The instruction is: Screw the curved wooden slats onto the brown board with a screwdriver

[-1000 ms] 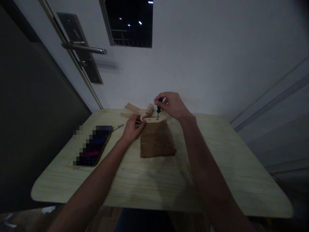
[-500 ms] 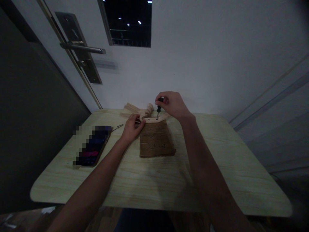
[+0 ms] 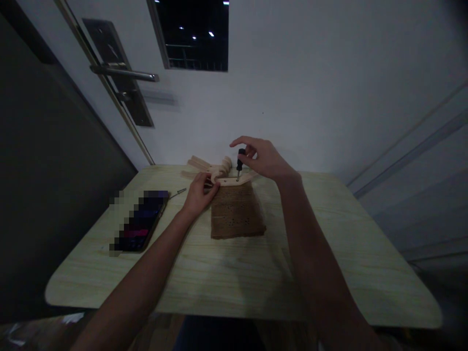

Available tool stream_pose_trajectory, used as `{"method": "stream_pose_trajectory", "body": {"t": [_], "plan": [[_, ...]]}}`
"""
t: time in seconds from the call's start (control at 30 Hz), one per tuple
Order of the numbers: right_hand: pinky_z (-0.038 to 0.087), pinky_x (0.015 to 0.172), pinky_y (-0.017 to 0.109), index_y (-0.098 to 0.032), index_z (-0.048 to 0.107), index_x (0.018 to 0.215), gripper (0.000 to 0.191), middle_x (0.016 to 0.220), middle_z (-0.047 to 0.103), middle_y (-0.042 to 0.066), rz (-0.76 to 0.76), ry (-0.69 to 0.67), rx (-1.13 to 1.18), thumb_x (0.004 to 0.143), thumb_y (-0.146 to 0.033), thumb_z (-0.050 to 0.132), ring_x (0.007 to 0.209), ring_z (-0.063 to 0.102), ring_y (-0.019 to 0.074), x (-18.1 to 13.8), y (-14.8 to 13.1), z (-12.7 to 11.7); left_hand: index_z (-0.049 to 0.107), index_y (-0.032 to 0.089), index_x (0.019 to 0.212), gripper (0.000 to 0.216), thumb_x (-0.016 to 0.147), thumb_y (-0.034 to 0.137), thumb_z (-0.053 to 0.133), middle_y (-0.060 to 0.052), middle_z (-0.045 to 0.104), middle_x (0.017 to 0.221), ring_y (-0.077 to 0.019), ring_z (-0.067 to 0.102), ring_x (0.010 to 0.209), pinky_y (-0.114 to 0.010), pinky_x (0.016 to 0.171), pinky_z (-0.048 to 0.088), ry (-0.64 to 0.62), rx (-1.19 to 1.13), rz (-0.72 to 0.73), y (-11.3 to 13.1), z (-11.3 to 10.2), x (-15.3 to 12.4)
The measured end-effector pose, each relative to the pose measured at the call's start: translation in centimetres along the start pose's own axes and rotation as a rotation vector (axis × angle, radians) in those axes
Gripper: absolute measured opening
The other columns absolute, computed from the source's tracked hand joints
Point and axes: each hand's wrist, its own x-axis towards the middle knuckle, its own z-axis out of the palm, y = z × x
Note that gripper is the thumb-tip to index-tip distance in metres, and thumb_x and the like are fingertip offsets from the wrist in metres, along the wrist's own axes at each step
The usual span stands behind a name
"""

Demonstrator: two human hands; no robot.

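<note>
A black-handled screwdriver (image 3: 240, 160) stands nearly upright, its tip at a hole or screw in a pale wooden piece (image 3: 231, 181). My right hand (image 3: 260, 157) grips the handle near the top with the thumb and bent fingers, its index finger lifted away. With its fingers closed on the left end of the wooden piece, my left hand (image 3: 200, 194) presses it down. Behind that end are pale wooden slats and a rounded, ridged wooden part (image 3: 225, 166). The wooden piece lies across the far edge of a brown board (image 3: 236, 214) with small dark holes.
On the left of the pale wood-grain table (image 3: 204, 278) lies a phone (image 3: 141, 224), partly pixelated. A thin metal tool (image 3: 178, 193) rests beside it. Behind the table rises a white door with a lever handle (image 3: 126, 73) and a small dark window (image 3: 197, 39).
My right index finger has lifted and stretched off the screwdriver handle, and the hand has shifted slightly. The screwdriver stands a little more upright. My left hand and the wooden piece stay put.
</note>
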Motion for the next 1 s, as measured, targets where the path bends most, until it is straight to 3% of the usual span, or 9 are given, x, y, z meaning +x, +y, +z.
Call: {"method": "stream_pose_trajectory", "body": {"t": [0.17, 0.27, 0.47, 0.57, 0.77, 0.87, 0.93, 1.0], "plan": [[0.042, 0.068, 0.028, -0.018, 0.073, 0.090, 0.011, 0.071, 0.062, 0.000, 0.023, 0.020, 0.020, 0.080, -0.021, 0.068, 0.067, 0.054, 0.0133, 0.2, 0.0, 0.1, 0.055, 0.018, 0.096, 0.029, 0.086, 0.046, 0.058, -0.006, 0.060, 0.096, -0.0171, 0.064, 0.080, -0.032, 0.072, 0.059, -0.002, -0.007, -0.010, 0.1, -0.1, 0.0], [0.044, 0.069, 0.029, -0.015, 0.075, 0.092, 0.014, 0.073, 0.065, 0.003, 0.054, 0.044, 0.007, 0.080, -0.020, 0.070, 0.067, 0.055, 0.0138, 0.4, 0.3, 0.3, 0.056, 0.018, 0.096, 0.029, 0.087, 0.046, 0.058, -0.006, 0.061, 0.096, -0.0171, 0.064, 0.079, -0.031, 0.071, 0.059, -0.004, -0.017, -0.014, 0.1, -0.1, 0.0], [0.051, 0.080, 0.035, -0.016, 0.073, 0.111, 0.030, 0.109, 0.073, 0.012, 0.046, 0.054, -0.050, 0.085, -0.018, 0.060, 0.078, 0.063, 0.0172, 0.1, 1.1, 0.6, 0.056, 0.018, 0.095, 0.030, 0.087, 0.046, 0.058, -0.006, 0.060, 0.096, -0.0172, 0.064, 0.080, -0.032, 0.073, 0.059, 0.007, 0.002, 0.004, 0.1, -0.1, 0.0], [0.052, 0.081, 0.036, -0.013, 0.070, 0.118, 0.036, 0.114, 0.072, 0.014, 0.038, 0.041, -0.080, 0.085, -0.016, 0.056, 0.080, 0.064, 0.0187, -0.1, 1.2, 0.7, 0.056, 0.018, 0.096, 0.030, 0.087, 0.046, 0.057, -0.007, 0.060, 0.097, -0.0174, 0.064, 0.080, -0.032, 0.071, 0.059, 0.003, -0.006, -0.006, 0.1, 0.0, -0.1], [0.046, 0.070, 0.029, -0.018, 0.067, 0.121, 0.039, 0.086, 0.071, 0.004, 0.021, 0.032, -0.061, 0.084, -0.012, 0.057, 0.068, 0.059, 0.0144, -0.2, 0.1, 0.1, 0.055, 0.017, 0.098, 0.031, 0.087, 0.046, 0.058, -0.008, 0.060, 0.098, -0.0177, 0.064, 0.080, -0.032, 0.070, 0.059, -0.006, -0.016, -0.028, 0.1, 0.0, -0.1], [0.041, 0.065, 0.027, -0.020, 0.072, 0.104, 0.022, 0.071, 0.064, 0.000, 0.038, 0.031, -0.089, 0.084, -0.018, 0.063, 0.067, 0.056, 0.0138, 0.0, -0.2, 0.1, 0.055, 0.017, 0.098, 0.031, 0.087, 0.046, 0.057, -0.007, 0.060, 0.097, -0.0175, 0.064, 0.080, -0.032, 0.070, 0.059, -0.006, -0.011, -0.031, 0.1, 0.0, -0.1], [0.040, 0.064, 0.027, -0.018, 0.073, 0.093, 0.013, 0.070, 0.063, 0.001, 0.053, 0.035, -0.101, 0.084, -0.023, 0.066, 0.066, 0.055, 0.0134, 0.2, -0.2, 0.3, 0.056, 0.017, 0.096, 0.030, 0.087, 0.046, 0.057, -0.007, 0.060, 0.097, -0.0175, 0.064, 0.081, -0.033, 0.072, 0.059, -0.002, 0.000, -0.018, 0.1, 0.0, 0.0], [0.041, 0.066, 0.027, -0.017, 0.074, 0.095, 0.016, 0.075, 0.067, 0.003, 0.057, 0.032, -0.086, 0.086, -0.026, 0.065, 0.066, 0.055, 0.0133, 0.2, 0.0, 0.6, 0.056, 0.017, 0.096, 0.029, 0.088, 0.045, 0.057, -0.007, 0.060, 0.096, -0.0174, 0.064, 0.080, -0.033, 0.073, 0.059, 0.002, 0.002, -0.013, 0.1, 0.0, 0.0]]}}
